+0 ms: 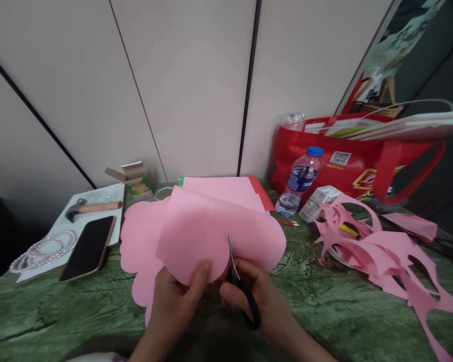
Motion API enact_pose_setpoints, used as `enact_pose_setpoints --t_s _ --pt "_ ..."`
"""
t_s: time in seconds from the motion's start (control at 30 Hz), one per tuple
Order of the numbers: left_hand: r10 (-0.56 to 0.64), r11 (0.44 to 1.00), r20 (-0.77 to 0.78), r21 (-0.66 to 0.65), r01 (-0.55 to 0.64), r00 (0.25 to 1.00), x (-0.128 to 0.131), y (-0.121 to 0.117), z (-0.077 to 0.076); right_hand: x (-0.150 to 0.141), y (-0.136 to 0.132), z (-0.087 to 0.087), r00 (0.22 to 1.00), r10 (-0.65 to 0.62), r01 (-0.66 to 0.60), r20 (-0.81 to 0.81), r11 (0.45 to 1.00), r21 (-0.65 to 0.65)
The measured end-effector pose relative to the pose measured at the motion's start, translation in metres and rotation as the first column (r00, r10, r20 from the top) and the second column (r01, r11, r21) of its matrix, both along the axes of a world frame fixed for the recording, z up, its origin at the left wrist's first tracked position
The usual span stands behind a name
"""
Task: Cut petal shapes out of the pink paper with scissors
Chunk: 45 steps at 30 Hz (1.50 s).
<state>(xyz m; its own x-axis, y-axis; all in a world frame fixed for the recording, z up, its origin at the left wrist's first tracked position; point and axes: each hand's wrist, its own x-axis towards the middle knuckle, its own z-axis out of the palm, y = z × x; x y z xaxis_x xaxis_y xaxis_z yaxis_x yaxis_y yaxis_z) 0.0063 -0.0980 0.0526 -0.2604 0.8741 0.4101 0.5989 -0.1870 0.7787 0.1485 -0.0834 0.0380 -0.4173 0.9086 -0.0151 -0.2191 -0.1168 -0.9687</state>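
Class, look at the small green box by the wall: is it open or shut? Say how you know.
Open: the green box has its cardboard flaps sticking out at the top.

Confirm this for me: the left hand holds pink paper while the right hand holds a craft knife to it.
Not quite: the head view shows the right hand holding black-handled scissors to it, not a craft knife. The left hand does hold pink paper.

Holding a sheet [204,231] over the desk [317,311], scissors [232,255] at its near edge, stacked paper [222,186] behind, a cutout [140,236] to the left. Seeing beads [43,251] and a hammer [94,206] on a board [117,193] at far left, a phone [88,249] across its edge; scraps [377,251] and a bottle [301,178] before a bag [357,162] at right.
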Motion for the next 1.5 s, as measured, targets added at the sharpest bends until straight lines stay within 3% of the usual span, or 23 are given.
enact_pose_setpoints --t_s 0.4,0.73,1.5 --pt "0.049 0.999 0.02 0.012 -0.049 0.999 -0.0002 0.0002 -0.0028 0.0003 -0.0002 -0.0011 0.999 -0.019 0.019 0.037 1.0 -0.002" --pt "0.01 0.999 0.06 0.035 -0.012 0.998 0.0019 0.0016 0.0018 -0.0001 -0.0009 0.0062 0.999 -0.023 0.023 0.032 0.999 -0.022" --pt "0.018 1.0 0.14 0.017 -0.021 0.99 0.0015 0.0019 0.0047 -0.0015 -0.0008 -0.0014 1.0 -0.019 0.019 0.009 1.0 0.014"
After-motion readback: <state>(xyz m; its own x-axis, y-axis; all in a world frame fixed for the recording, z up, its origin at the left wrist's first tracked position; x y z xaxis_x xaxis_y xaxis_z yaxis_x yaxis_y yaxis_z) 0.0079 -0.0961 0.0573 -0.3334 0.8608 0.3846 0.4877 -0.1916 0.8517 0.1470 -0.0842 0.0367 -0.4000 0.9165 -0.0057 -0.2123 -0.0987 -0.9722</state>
